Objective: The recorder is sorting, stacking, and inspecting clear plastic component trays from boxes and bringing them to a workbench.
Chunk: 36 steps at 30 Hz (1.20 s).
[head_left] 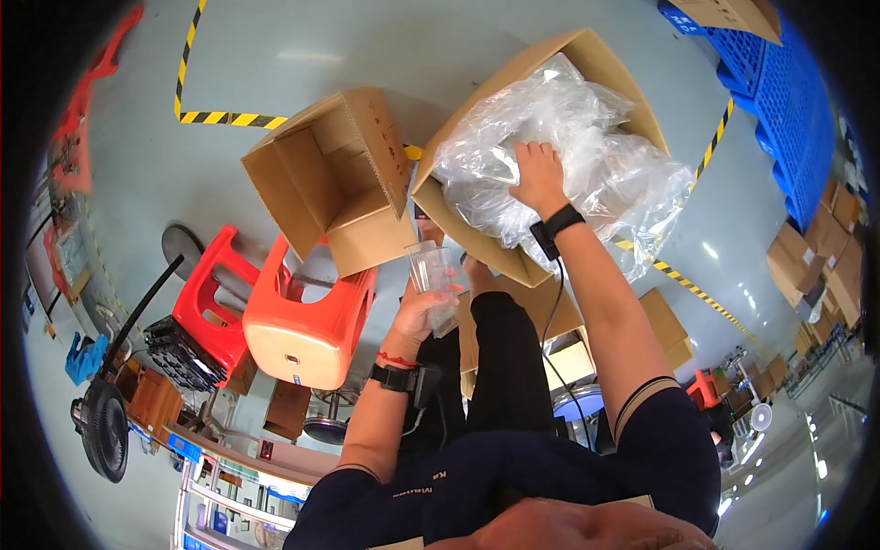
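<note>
My left hand (pixel 423 312) is closed around a clear plastic cup-like container (pixel 429 268), held upright and a little tilted in front of my legs. It may be several pieces nested together; I cannot tell. Farther right, my right hand (pixel 539 174) lies on a crumpled clear plastic bag (pixel 495 137), its fingers partly spread and thumb out. The bag fills a large open cardboard box (pixel 600 55) and spills over its right side. What lies inside the bag is hard to make out. A smaller open cardboard box (pixel 312 188) stands to the left, with nothing visible inside.
An orange-red stool (pixel 298 344) and a red stool (pixel 206 302) stand at the left, near a black round fan-like device (pixel 103 431). More cardboard (pixel 665 325) lies behind my right arm. Blue pallets (pixel 779 101) are at far right. Yellow-black tape (pixel 234 119) marks the floor.
</note>
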Available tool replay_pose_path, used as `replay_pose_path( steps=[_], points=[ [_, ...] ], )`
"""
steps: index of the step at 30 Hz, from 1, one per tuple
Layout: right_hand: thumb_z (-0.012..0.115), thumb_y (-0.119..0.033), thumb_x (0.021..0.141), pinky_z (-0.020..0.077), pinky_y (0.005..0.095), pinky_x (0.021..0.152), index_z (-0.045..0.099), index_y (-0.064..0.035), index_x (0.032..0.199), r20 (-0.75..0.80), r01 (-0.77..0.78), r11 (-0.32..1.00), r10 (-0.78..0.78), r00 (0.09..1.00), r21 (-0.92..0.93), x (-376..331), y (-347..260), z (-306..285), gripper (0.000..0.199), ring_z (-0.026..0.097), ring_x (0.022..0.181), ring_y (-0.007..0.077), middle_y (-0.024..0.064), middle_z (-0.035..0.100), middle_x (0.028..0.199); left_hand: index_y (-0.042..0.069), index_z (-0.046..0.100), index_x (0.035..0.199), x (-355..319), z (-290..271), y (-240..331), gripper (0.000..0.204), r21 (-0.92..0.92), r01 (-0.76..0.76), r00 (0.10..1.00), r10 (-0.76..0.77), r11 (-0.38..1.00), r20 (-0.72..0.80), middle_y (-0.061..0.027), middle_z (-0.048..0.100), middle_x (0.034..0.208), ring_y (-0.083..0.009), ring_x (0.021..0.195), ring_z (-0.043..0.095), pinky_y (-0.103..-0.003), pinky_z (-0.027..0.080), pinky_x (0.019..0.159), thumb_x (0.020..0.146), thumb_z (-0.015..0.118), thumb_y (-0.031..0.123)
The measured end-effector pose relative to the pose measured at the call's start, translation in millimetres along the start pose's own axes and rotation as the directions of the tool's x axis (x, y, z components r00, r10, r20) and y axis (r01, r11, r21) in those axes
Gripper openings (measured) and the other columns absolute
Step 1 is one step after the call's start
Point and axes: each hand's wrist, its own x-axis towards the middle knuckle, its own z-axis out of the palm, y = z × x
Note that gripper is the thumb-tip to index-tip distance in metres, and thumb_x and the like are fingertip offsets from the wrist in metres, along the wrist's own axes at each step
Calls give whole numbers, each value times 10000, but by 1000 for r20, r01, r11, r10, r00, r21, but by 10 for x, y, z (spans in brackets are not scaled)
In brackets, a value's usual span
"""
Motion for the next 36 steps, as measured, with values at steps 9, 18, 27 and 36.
replay_pose_path(
  steps=[9,18,27,36],
  points=[
    [680,-22,565,371,379,912,447,-102,1199,-217,254,709,-145,965,658,-717,270,-328,681,408,1067,320,144,405,1125,8,432,1167,43,50,87,552,4,42,999,-43,999,23,-109,528,1050,-231,908,559,-339,509,712,640,594,25],
    [620,-11,592,403,375,887,435,-93,1216,-371,459,635,-277,886,622,-400,24,-366,656,452,1037,338,170,406,1170,14,426,1185,144,150,13,550,84,72,997,-73,994,8,-109,521,1063,-228,915,563,-337,499,720,661,593,35],
    [706,-170,602,417,335,766,461,-54,1185,-112,264,552,-294,949,791,-1577,92,-615,643,490,839,266,111,488,928,-13,420,1194,103,117,-31,551,60,39,999,-37,997,-29,-140,546,1048,-259,875,591,-365,537,696,676,603,29],
    [639,-453,743,477,321,712,505,54,1143,478,-723,410,554,682,557,-2244,816,-343,660,594,846,262,189,595,970,-19,448,1150,170,144,-45,503,97,54,998,-53,994,-21,-135,550,1026,-244,847,597,-351,541,682,675,602,33]
  ],
)
